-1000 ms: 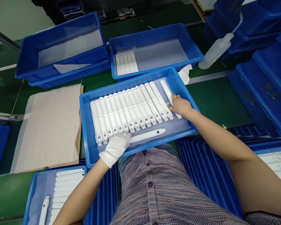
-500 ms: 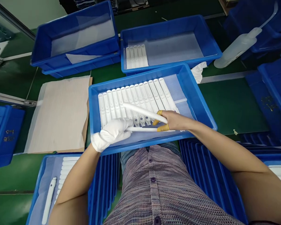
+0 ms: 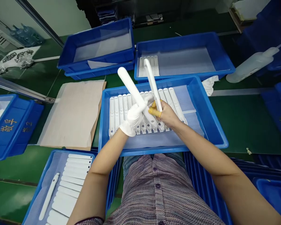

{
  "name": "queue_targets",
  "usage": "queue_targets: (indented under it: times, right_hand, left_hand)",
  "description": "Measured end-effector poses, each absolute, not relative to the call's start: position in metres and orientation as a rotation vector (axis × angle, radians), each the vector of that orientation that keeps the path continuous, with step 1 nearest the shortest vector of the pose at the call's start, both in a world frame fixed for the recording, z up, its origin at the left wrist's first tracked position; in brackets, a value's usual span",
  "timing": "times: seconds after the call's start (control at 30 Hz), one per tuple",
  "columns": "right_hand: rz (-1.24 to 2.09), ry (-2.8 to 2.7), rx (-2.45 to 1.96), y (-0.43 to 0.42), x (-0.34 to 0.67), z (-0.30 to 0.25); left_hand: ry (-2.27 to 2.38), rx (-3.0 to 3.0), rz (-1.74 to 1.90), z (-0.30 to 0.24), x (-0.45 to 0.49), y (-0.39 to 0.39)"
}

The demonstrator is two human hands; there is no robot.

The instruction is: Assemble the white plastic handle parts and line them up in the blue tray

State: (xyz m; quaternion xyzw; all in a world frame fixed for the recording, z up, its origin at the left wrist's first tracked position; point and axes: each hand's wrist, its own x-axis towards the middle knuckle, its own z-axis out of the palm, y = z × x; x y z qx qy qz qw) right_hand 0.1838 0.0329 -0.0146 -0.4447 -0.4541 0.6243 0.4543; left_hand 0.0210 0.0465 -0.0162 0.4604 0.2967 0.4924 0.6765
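1. Since the earlier frame, your two hands have lifted the sticks off the tray. Before, they lay low and almost flat across the strips. Now the thick stick (image 3: 131, 87) and the thin stick (image 3: 153, 82) both stand up in the air, with their free ends pointing away from your body.

2. Your left hand (image 3: 134, 117), in a white glove, is closed around the thick stick, as far as I can see. The fingers curl near the stick's lower part, but the exact contact is partly hidden.

3. Your right hand (image 3: 166, 114) is bare, with yellow finger cots (image 3: 154, 112) on the fingers. It is closed on the thin stick near its lower end, and the thumb and fingers press it from the side.

4. This is the important relation: the two long axes are not parallel. The thick stick leans forward and to your left, and the thin stick goes almost straight forward, so their lower ends come close together. Your hands are just beside each other, and the left hand is nearer to the thick stick's free end.

5. Both hands are above the blue tray (image 3: 152, 150), over the row of white strips (image 3: 118, 114), and neither stick touches them as far as I can tell.

6. At lower left, another tray (image 3: 38, 187) holds more strips and one stick (image 3: 49, 197).
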Motion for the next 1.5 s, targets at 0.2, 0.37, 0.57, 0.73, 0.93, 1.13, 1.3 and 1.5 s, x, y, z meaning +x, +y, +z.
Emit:
queue_targets:
  times: [0.2, 0.37, 0.57, 0.73, 0.93, 1.13, 1.3, 1.5]
  right_hand:
    - [1.655, -0.784, -1.028, 0.028, 0.183, -0.020]
    - [1.895, -0.563, -0.858, 0.024, 0.175, -0.021]
    - [1.900, -0.590, -0.731, 0.020, 0.174, -0.028]
    - [1.878, -0.601, -0.636, 0.019, 0.178, -0.026]
    - [1.938, -0.593, -0.605, 0.020, 0.182, -0.028]
    - [1.946, -0.574, -0.571, 0.021, 0.181, -0.029]
    - [1.993, -0.454, -0.627, 0.024, 0.177, -0.025]
    - [2.048, -0.392, -0.763, 0.028, 0.174, -0.026]
  left_hand:
    - [0.782, 0.584, 1.207, -0.017, 0.010, 0.042]
    - [0.675, 0.438, 1.090, -0.021, 0.014, 0.031]
    - [0.569, 0.357, 1.027, -0.024, 0.027, 0.022]
    - [0.504, 0.347, 0.999, -0.009, 0.021, 0.021]
    - [0.503, 0.466, 1.005, -0.007, 0.015, 0.020]
    - [0.540, 0.505, 1.027, -0.009, 0.016, 0.021]
    - [0.570, 0.392, 1.020, -0.016, 0.015, 0.026]
    - [0.635, 0.386, 0.971, -0.023, 0.014, 0.030]
